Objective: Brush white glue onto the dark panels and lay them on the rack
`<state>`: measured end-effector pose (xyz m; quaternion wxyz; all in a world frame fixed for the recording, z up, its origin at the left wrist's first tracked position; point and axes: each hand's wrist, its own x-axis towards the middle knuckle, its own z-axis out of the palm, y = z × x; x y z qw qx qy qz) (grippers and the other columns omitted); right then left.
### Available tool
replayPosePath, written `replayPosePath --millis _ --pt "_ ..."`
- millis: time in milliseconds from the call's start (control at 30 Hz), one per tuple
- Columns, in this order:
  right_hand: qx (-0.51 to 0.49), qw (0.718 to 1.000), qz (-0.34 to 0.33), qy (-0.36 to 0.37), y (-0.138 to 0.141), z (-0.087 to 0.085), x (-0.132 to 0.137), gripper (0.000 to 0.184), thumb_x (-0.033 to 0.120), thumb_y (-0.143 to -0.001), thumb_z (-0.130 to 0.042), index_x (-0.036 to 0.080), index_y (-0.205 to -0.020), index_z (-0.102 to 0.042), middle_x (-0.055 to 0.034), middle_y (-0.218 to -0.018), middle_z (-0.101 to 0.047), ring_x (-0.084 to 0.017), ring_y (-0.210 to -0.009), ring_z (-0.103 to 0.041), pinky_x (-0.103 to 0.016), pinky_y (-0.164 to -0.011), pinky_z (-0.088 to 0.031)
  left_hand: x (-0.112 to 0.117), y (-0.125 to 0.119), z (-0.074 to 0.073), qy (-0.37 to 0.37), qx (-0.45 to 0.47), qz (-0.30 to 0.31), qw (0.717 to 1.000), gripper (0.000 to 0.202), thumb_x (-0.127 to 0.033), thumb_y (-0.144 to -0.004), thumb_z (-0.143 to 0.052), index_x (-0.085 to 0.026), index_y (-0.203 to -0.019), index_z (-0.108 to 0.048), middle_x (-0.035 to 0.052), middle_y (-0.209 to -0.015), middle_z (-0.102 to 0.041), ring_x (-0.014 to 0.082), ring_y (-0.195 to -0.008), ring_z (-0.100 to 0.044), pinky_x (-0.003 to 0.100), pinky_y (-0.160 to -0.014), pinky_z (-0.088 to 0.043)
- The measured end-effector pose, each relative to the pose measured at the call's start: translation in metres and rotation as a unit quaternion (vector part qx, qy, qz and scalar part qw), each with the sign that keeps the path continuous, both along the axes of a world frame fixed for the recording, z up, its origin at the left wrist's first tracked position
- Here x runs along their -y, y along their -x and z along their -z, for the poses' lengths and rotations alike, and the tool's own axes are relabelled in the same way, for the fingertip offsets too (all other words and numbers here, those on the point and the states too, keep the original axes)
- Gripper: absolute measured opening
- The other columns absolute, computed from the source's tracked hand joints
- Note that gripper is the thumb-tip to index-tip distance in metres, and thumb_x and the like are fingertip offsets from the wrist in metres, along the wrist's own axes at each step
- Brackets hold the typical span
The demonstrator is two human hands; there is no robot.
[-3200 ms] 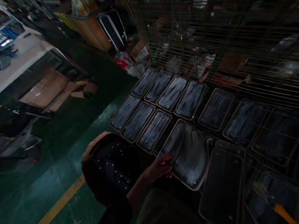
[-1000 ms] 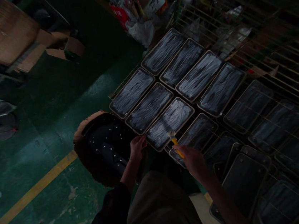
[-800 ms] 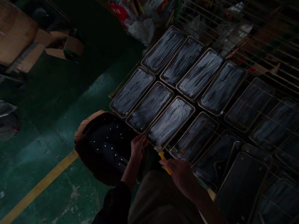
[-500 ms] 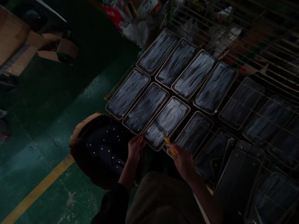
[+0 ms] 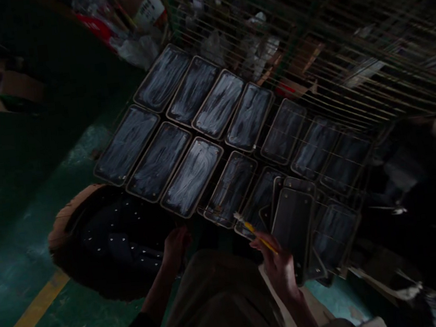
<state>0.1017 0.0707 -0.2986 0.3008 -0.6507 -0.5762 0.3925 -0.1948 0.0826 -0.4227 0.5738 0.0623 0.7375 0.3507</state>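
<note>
My right hand (image 5: 274,257) is closed around the yellow handle of a paintbrush (image 5: 251,227). Its pale bristles are over the near edge of a dark rectangular panel (image 5: 233,188). A neighbouring panel (image 5: 193,177) is covered with whitish, streaky brush strokes. Just off that panel's near corner, my left hand (image 5: 177,246) has its fingers curled in, and I see nothing in them. Below and left of the panels stands an open round container (image 5: 59,236) holding dark flat pieces with shiny dots.
Several more streaked panels (image 5: 215,103) lie in rows on a wire rack. Plain dark panels (image 5: 293,223) are stacked at the right, near my right hand. Behind is a wire cage (image 5: 335,87) with bags and cartons. A yellow line (image 5: 31,321) crosses the green floor.
The view has swung right, so the panels sit further left. My left hand has come away from the streaked panel's corner. The brush has moved from that panel to the one on its right.
</note>
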Motion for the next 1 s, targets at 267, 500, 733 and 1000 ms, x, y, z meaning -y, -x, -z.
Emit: replayPosePath --millis 267,500,733,1000 --pt "0.209 0.976 0.028 -0.052 -0.174 0.012 0.015 0.030 0.028 -0.098 -0.043 0.021 -0.122 -0.058 -0.0048 -0.103 -0.073 -0.017 -0.086 -0.071 -0.025 -0.066 -0.056 0.074 -0.203 -0.028 -0.012 0.105 0.390 0.915 0.035 -0.050 -0.065 -0.075 -0.021 -0.080 -0.062 0.0020 -0.058 -0.062 0.0131 -0.036 -0.052 0.024 -0.036 -0.033" --pt "0.247 0.963 -0.063 -0.088 -0.209 0.038 0.000 0.032 0.017 -0.096 -0.041 0.020 -0.122 -0.059 -0.0065 -0.111 -0.070 -0.018 -0.090 -0.070 -0.027 -0.073 -0.055 0.085 -0.251 -0.031 0.013 0.065 0.398 0.915 0.037 -0.052 -0.073 -0.068 -0.020 -0.069 -0.050 -0.0023 -0.045 -0.053 0.0114 -0.032 -0.050 0.020 -0.033 -0.031" --pt "0.216 0.967 -0.120 -0.065 -0.190 0.031 0.093 0.038 0.010 -0.093 -0.040 0.021 -0.126 -0.056 -0.0070 -0.112 -0.069 -0.020 -0.093 -0.069 -0.031 -0.078 -0.057 0.096 -0.254 -0.031 0.049 0.090 0.374 0.922 0.041 -0.055 -0.077 -0.063 -0.017 -0.077 -0.048 -0.0031 -0.049 -0.056 0.0107 -0.037 -0.055 0.018 -0.036 -0.039" --pt "0.148 0.974 -0.159 0.068 -0.167 0.001 0.176 0.032 0.021 -0.096 -0.039 0.024 -0.122 -0.058 -0.0048 -0.084 -0.071 -0.018 -0.067 -0.067 -0.028 -0.057 -0.054 0.096 -0.254 -0.036 0.050 0.092 0.384 0.917 0.039 -0.052 -0.079 -0.063 -0.018 -0.073 -0.046 -0.0026 -0.049 -0.057 0.0120 -0.038 -0.056 0.019 -0.035 -0.040"
